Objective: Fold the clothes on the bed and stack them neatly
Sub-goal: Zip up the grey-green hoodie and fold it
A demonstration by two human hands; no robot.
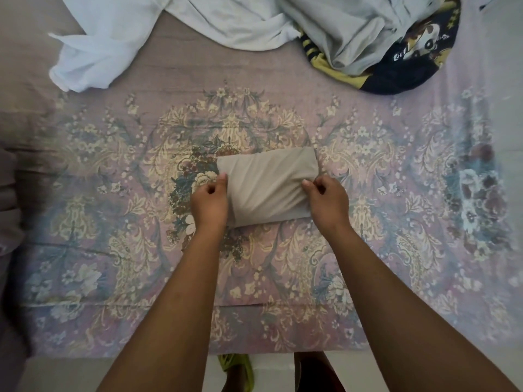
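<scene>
From the head view, looking down over the bed (85, 193) with its floral cover, a beige garment (266, 185) lies near the middle, already folded down to a small, fairly tidy rectangle. The left hand (209, 200) is at its left edge and the right hand (328, 198) at its right edge; both have their fingers curled in, thumb against forefinger, and each seems to pinch the cloth at the side, with creases running from the right-hand pinch across the fabric. Whether the grip is firm or only a light tug I cannot tell. My reading is that this piece is at its last fold or being squared up, so it counts as nearly done. Much is left: at the far side, to the left and centre, a white garment (119, 43) sprawls unfolded, and at the far right a pale grey garment (356, 35) lies crumpled over a dark printed garment (407, 72) with yellow trim, the two touching and overlapping. No stack of finished pieces shows anywhere in view, so the beige one looks to be the first, or the base of the pile. At the near edge, below the bed, a foot in a yellow-green sandal (236, 369) stands on a pale floor.
</scene>
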